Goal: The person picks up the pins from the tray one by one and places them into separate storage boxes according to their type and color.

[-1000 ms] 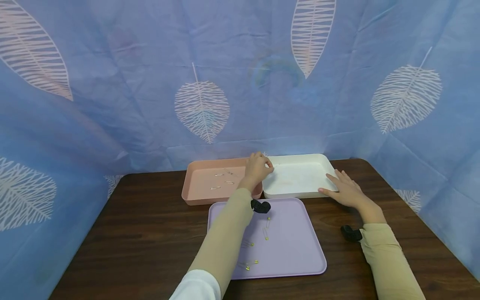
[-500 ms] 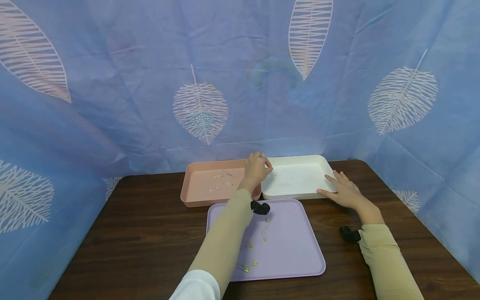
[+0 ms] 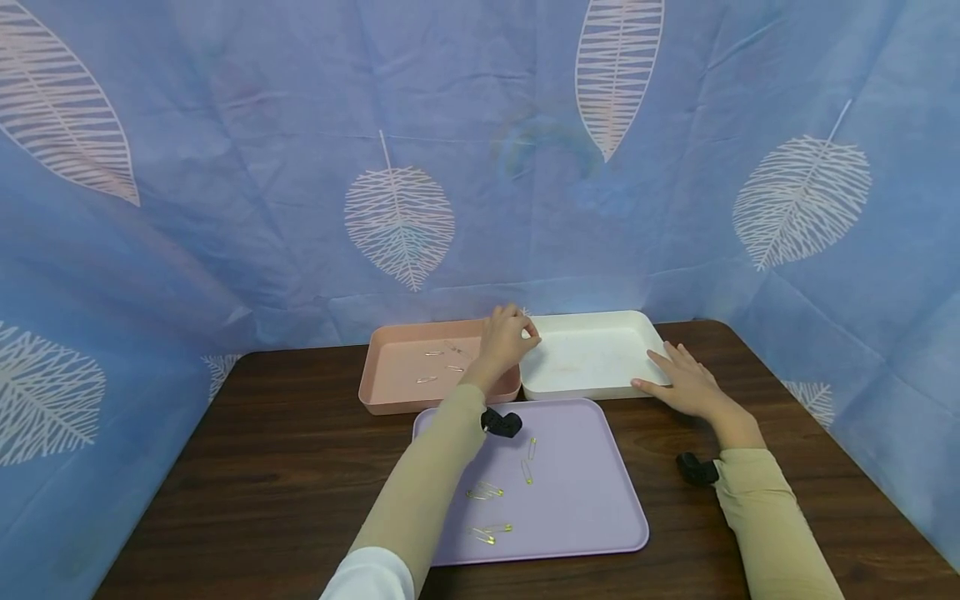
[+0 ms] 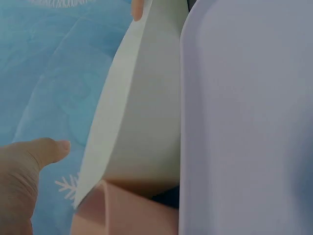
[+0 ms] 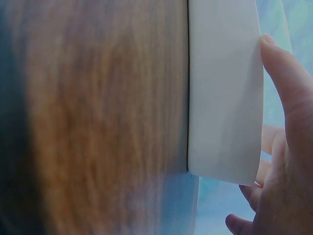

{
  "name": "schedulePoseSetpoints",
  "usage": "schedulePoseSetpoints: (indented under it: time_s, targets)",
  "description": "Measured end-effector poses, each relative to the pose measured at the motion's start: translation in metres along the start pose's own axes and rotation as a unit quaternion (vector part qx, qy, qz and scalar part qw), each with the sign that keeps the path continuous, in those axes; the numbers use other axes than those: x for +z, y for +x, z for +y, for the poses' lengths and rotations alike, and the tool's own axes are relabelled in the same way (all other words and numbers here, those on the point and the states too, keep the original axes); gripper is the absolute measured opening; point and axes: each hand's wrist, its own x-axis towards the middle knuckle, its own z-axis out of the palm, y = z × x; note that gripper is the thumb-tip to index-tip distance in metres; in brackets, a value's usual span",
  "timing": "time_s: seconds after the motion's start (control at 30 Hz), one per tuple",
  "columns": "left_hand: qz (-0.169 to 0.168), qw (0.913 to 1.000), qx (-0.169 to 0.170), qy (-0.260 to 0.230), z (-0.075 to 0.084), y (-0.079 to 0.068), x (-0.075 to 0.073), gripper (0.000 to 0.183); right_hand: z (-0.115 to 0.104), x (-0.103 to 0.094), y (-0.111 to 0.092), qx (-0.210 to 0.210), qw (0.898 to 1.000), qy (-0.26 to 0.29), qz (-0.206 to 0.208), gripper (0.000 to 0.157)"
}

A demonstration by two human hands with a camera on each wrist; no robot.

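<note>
Pins [image 3: 527, 474] with yellow heads lie on the lilac tray [image 3: 577, 508], on the person's side of the left hand [image 3: 504, 342], so the way from that hand to them runs back toward the person, along the right side of its own forearm [image 3: 427, 483]. The farther pair have their long axes pointing roughly away from the person; the nearer ones lie mostly crosswise, some overlapping. The left hand is nearer to that farther pair than the right; it is over the place where the pink tray [image 3: 397, 367] and white tray [image 3: 592, 354] stand side by side, thumb and forefinger curled close, and whether a pin is pinched there cannot be told. The right hand [image 3: 693, 387] has its fingers spread at the white tray's right end, thumb tip against the rim, apparently grasping nothing.
</note>
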Motion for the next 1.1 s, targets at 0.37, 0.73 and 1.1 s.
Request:
schedulePoseSetpoints:
  time_s: [0.37, 0.73, 1.1]
  targets:
    - [0.014, 0.9983, 0.056, 0.012, -0.007, -0.020, -0.024, 0.011, -0.001, 0.000, 0.001, 0.005, 1.000, -0.003, -0.006, 0.089]
    - [0.075, 0.9900, 0.120, 0.010, -0.029, -0.046, -0.043, 0.010, 0.002, 0.003, 0.001, 0.005, 1.000, -0.001, -0.005, 0.088]
    - [0.125, 0.9776, 0.167, -0.025, -0.047, -0.081, -0.060, 0.011, 0.000, 0.001, 0.001, 0.003, 1.000, -0.001, -0.007, 0.089]
